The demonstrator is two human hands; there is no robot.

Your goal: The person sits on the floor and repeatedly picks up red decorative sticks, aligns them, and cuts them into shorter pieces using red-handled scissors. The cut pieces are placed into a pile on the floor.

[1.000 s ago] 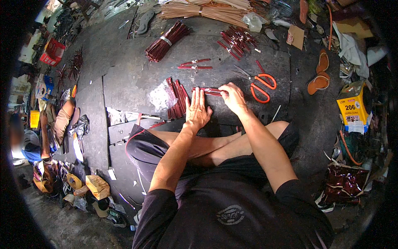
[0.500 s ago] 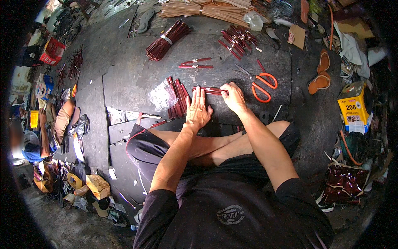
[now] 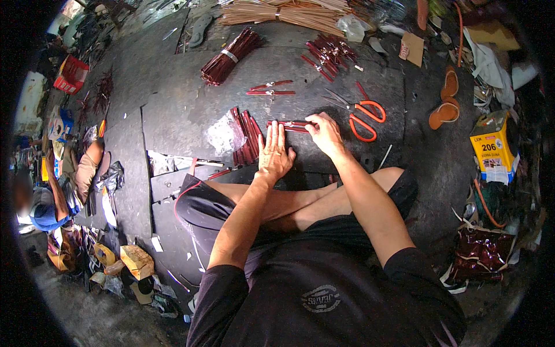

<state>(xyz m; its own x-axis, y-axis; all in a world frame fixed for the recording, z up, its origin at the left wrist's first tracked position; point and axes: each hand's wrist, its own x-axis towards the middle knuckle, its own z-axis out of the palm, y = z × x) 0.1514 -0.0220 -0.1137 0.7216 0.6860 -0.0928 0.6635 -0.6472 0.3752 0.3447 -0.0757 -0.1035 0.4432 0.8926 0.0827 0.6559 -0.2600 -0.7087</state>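
A dark red glossy strap (image 3: 293, 125) lies crosswise on the dark board (image 3: 191, 92) in front of me. My left hand (image 3: 275, 157) rests on its left end, fingers stretched flat. At the right end, my right hand (image 3: 326, 136) pinches the strap between thumb and fingers. Several similar straps (image 3: 247, 139) are stacked left of my left hand, beside a crumpled clear plastic bag (image 3: 221, 137). Orange-handled scissors (image 3: 365, 120) lie with blades spread to the right of my right hand. Two straps with small buckles (image 3: 270, 92) lie farther off.
Beyond are a banded bundle of dark red strips (image 3: 232, 56), a pile of buckled straps (image 3: 330, 56) and light-coloured sticks (image 3: 283, 16). On the right lie tan sandals (image 3: 445, 113) and a yellow box (image 3: 494, 147). Another person's arm (image 3: 58, 188) shows at far left.
Both my hands keep almost the same place on the strap. The view has shifted very slightly, and the person at far left has moved an arm.
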